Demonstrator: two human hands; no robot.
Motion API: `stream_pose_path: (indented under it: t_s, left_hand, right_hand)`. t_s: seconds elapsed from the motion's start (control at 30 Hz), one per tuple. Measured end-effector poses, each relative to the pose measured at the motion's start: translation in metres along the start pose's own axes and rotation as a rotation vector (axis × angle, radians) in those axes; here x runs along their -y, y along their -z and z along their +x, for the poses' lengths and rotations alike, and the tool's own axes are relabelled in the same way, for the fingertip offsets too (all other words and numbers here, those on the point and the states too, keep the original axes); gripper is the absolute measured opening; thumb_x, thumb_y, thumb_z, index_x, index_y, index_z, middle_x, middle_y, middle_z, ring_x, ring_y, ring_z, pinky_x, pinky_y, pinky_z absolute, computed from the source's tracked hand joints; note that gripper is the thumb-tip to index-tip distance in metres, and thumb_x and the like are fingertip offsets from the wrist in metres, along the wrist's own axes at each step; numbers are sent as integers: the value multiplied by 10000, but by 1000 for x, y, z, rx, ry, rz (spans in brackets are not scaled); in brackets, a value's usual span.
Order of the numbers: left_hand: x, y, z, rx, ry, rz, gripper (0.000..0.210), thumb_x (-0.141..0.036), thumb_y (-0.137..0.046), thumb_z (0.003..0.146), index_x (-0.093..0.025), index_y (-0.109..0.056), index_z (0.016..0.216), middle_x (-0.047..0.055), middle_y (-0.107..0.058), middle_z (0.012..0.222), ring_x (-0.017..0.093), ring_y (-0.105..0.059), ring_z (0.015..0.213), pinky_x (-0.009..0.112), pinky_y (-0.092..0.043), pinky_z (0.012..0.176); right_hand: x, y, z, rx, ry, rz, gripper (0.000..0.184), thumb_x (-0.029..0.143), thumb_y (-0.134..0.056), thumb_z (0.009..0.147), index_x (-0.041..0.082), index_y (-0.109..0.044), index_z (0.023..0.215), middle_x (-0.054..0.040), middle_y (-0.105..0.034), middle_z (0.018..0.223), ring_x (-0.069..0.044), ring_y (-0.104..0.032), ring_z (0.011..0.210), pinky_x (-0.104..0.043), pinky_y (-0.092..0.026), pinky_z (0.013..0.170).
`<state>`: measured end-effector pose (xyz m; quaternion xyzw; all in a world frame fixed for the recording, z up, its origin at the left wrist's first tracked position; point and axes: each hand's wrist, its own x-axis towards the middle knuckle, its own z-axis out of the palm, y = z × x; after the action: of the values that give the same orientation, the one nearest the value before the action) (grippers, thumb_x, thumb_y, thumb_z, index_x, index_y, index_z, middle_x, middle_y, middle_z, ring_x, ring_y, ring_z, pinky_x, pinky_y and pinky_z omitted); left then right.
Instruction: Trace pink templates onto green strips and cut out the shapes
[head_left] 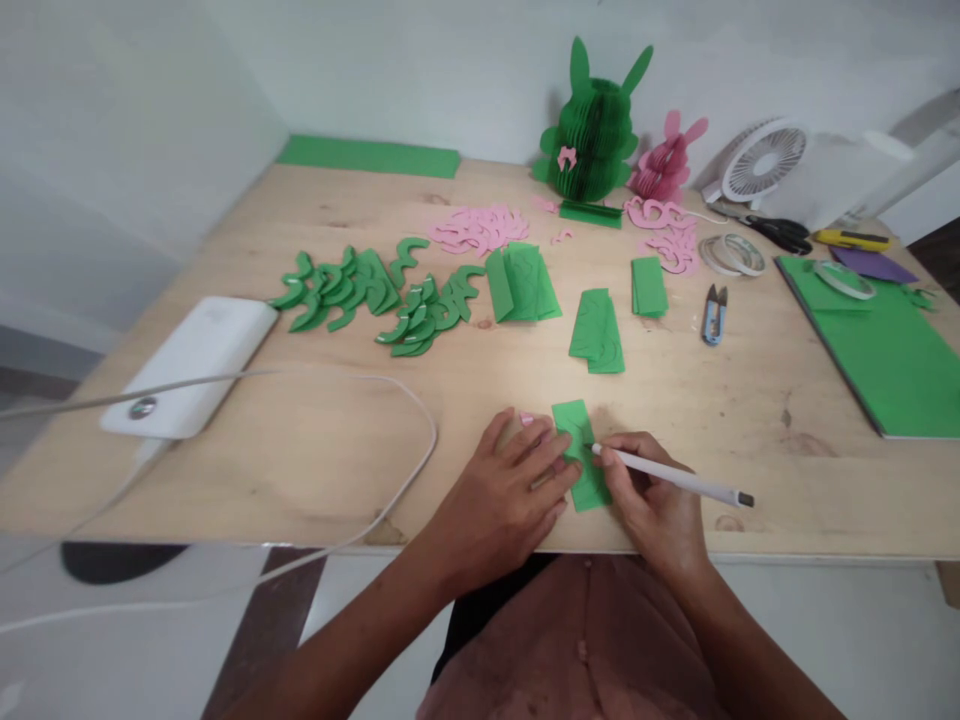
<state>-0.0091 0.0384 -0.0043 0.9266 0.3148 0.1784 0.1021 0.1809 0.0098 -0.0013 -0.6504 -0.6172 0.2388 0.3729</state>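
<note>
A small green paper rectangle [592, 488] lies near the front edge of the wooden table. My left hand [506, 495] rests flat with its fingers spread, the fingertips pressing on the paper's left side. A bit of pink paper [527, 418] shows by those fingers, mostly hidden. In my right hand [660, 500] is a white pen [686, 477], its dark tip touching the green paper. Just beyond lie stacked green rectangles [598, 332] with drawn curved lines.
Piles of cut green curves [431, 315] and pink pieces [480, 230] lie farther back. Blue thread snips [715, 316], tape rolls [742, 255] and green sheets [900, 350] are on the right. A power bank [199, 365] with a looping cable [420, 405] is left. Paper rabbits [592, 140] stand behind.
</note>
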Motion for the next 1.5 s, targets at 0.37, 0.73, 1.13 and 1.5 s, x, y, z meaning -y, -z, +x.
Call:
stream_pose_path:
  t_s: [0.37, 0.73, 1.13, 1.5]
  left_hand:
    - [-1, 0, 0, 6, 8, 5, 323, -281, -478, 904, -225, -575, 1207, 56, -558, 1316, 270, -409, 1286, 553, -184, 1137]
    - [0, 0, 0, 3, 0, 6, 327, -281, -472, 907, -223, -572, 1212, 61, -561, 1314, 272, -409, 1284, 552, -183, 1135]
    - [0, 1, 0, 5, 6, -5, 331, -284, -472, 907, -230, -568, 1218, 57, -560, 1318, 271, -406, 1287, 551, -189, 1129]
    - [0, 0, 0, 12, -4, 10, 307, -289, -481, 904, -233, -583, 1188, 57, -558, 1319, 268, -396, 1295, 542, -183, 1131]
  right_hand:
    - [0, 0, -1, 13, -4, 10, 121, 282, -533, 885, 202, -614, 846, -30, -658, 752, -159, -611, 671, -269, -489, 588]
    - [0, 1, -2, 29, -18, 17, 114, 278, -532, 887, 206, -610, 847, -29, -655, 775, -170, -611, 714, -289, -487, 629]
    - [2, 1, -2, 42, -11, 23, 113, 274, -536, 882, 201, -613, 842, -37, -656, 782, -181, -621, 738, -304, -494, 646]
    - [-2, 0, -4, -73, -99, 227, 101, 293, -575, 877, 205, -622, 861, -22, -667, 761, -153, -617, 684, -262, -489, 604]
